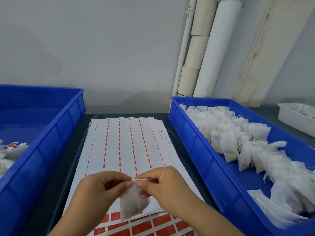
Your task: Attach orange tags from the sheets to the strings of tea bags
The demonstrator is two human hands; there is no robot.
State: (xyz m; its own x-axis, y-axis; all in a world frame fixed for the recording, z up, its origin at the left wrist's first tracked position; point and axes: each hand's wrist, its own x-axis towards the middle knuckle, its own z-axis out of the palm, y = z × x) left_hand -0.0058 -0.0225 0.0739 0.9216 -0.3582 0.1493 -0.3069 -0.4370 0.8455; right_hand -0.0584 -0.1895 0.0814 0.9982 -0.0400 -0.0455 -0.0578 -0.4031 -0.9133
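- I see my left hand and right hand pinching one tea bag at its top; the right fingertips also nip a thin orange tag.
- The bag hangs above the tag sheets.
- Right blue crate holds untagged tea bags; left blue crate holds a few tagged ones.

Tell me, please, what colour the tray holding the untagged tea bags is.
Blue; the tray on the right shows best in the head view.
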